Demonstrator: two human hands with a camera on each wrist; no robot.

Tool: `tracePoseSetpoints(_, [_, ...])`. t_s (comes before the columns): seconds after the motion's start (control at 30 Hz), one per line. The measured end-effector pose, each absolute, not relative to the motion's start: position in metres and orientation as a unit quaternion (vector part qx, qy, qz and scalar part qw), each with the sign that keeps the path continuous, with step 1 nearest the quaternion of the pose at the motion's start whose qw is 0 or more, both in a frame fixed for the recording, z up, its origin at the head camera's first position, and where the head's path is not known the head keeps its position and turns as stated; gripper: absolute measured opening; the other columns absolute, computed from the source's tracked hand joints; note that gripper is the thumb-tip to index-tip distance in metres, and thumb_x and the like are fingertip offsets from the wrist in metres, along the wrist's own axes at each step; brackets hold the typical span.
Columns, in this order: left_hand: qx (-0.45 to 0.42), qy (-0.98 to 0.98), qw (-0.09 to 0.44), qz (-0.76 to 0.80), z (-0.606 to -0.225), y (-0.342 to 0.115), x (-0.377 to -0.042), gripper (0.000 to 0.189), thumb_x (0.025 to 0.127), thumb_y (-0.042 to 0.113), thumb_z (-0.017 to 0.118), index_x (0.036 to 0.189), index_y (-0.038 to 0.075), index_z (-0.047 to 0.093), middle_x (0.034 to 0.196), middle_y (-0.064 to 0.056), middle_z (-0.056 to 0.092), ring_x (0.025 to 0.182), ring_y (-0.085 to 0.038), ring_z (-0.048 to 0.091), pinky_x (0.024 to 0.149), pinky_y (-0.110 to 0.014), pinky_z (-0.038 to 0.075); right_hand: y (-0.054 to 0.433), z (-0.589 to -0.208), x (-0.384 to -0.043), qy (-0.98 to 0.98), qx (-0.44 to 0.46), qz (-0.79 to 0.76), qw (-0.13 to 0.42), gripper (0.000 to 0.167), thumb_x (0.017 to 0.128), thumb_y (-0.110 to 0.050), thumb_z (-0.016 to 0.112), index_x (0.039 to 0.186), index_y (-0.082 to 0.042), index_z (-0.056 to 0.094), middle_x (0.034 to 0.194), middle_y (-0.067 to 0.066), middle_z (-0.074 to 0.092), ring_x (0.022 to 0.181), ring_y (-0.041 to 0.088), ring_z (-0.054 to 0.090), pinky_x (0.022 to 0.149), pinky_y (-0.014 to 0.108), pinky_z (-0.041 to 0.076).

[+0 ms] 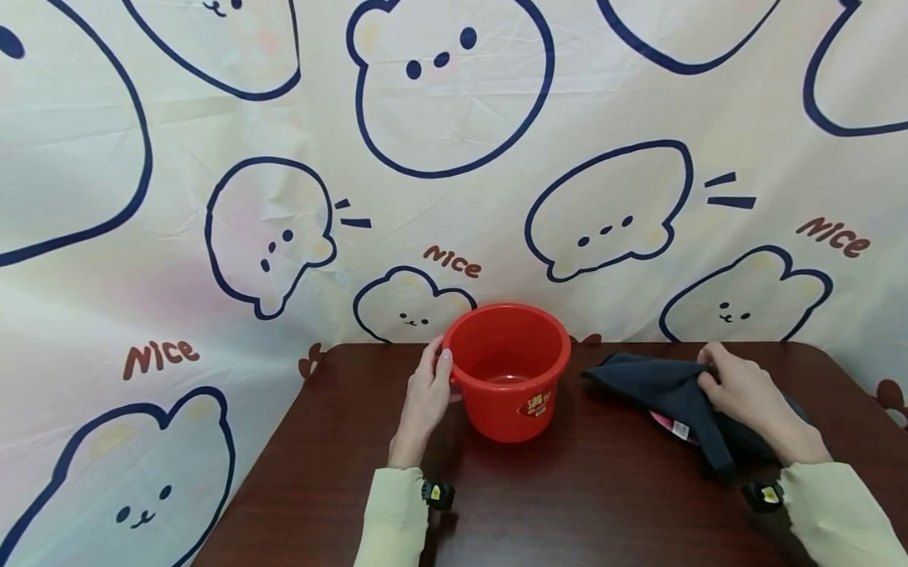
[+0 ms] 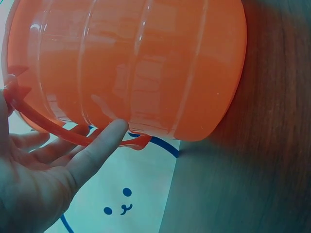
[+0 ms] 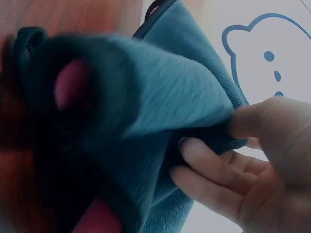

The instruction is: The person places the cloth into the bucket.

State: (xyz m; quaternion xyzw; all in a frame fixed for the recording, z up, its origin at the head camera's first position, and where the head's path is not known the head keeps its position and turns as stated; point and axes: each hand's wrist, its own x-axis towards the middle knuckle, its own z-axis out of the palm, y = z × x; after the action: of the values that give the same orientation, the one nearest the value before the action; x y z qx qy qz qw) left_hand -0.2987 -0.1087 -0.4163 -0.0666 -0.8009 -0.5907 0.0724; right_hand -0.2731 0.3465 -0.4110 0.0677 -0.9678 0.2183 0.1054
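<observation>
Upright on the table stands a red plastic bucket [image 1: 512,407] with a gold-printed label. My left hand [image 1: 425,399] is at its left side, with the thumb in front of the curved side handle [image 2: 53,127] and the other fingers behind it. To the right lies a crumpled dark blue-grey towel [image 1: 671,384], plush, with pink showing underneath and a small white tag [image 1: 681,431]. My right hand [image 1: 743,394] pinches a raised fold of it between thumb and fingers. In the right wrist view a hanging loop [image 3: 30,39] sticks out from the towel's edge.
The dark brown wooden table [image 1: 507,515] reaches back to a pale hanging cloth [image 1: 451,208] printed with blue cartoon outlines. This cloth also hangs along the left. Small dark devices with yellow marks [image 1: 437,493] are worn at both wrists.
</observation>
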Motion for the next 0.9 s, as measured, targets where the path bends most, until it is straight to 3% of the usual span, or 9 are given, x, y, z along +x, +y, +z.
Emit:
tracePoseSetpoints(0.13, [-0.068,-0.8,0.076,-0.592,-0.415,-0.109,-0.297,0.045,0.104,0.041,0.044,0.148,0.039,0.034,0.138,0.001,0.056,0.111,-0.024,0.062,0.077,-0.037,0.061,0.345,-0.405,-0.269,-0.951,0.063,0.264,0.145,0.019,0.097,-0.009,0.043,0.113,0.001,0.043,0.095,0.026,0.063,0.06,0.015,0.065,0.054,0.032,0.052])
tracePoseSetpoints(0.3, [-0.073,-0.801,0.079,-0.589,-0.415,-0.108,-0.298,0.046,0.104,0.041,0.043,0.148,0.037,0.033,0.139,-0.001,0.056,0.111,-0.024,0.062,0.077,-0.037,0.061,0.342,-0.396,-0.263,-0.93,0.067,0.305,0.193,0.028,0.099,-0.011,0.042,0.126,-0.005,0.048,0.099,0.023,0.066,0.059,0.009,0.066,0.057,0.024,0.049])
tracePoseSetpoints(0.47, [-0.079,-0.801,0.079,-0.588,-0.416,-0.107,-0.3,0.046,0.104,0.04,0.043,0.149,0.035,0.034,0.139,-0.003,0.056,0.11,-0.025,0.062,0.079,-0.042,0.061,0.339,-0.388,-0.26,-0.911,0.058,0.334,0.233,0.025,0.099,-0.014,0.046,0.121,-0.007,0.056,0.104,0.024,0.066,0.063,-0.005,0.059,0.056,0.018,0.046])
tracePoseSetpoints(0.63, [-0.074,-0.801,0.073,-0.59,-0.416,-0.107,-0.3,0.046,0.104,0.04,0.043,0.149,0.036,0.033,0.14,-0.002,0.055,0.111,-0.025,0.062,0.082,-0.045,0.06,0.334,-0.379,-0.261,-0.891,0.046,0.383,0.24,0.028,0.1,-0.018,0.046,0.122,-0.004,0.054,0.11,0.027,0.062,0.064,-0.006,0.06,0.055,0.017,0.05])
tracePoseSetpoints(0.73, [-0.071,-0.798,0.072,-0.594,-0.416,-0.107,-0.299,0.045,0.104,0.041,0.043,0.148,0.038,0.033,0.139,0.0,0.055,0.111,-0.025,0.061,0.085,-0.048,0.059,0.328,-0.371,-0.264,-0.881,0.047,0.4,0.249,0.027,0.1,-0.02,0.047,0.121,-0.004,0.055,0.112,0.021,0.06,0.068,-0.006,0.061,0.056,0.017,0.051])
tracePoseSetpoints(0.9, [-0.067,-0.801,0.079,-0.59,-0.418,-0.109,-0.298,0.045,0.104,0.041,0.043,0.147,0.039,0.034,0.138,0.002,0.056,0.109,-0.023,0.062,0.08,-0.039,0.061,0.319,-0.359,-0.269,-0.869,0.058,0.417,0.26,0.025,0.1,-0.02,0.048,0.12,-0.005,0.055,0.109,0.003,0.056,0.073,-0.007,0.059,0.058,0.016,0.053])
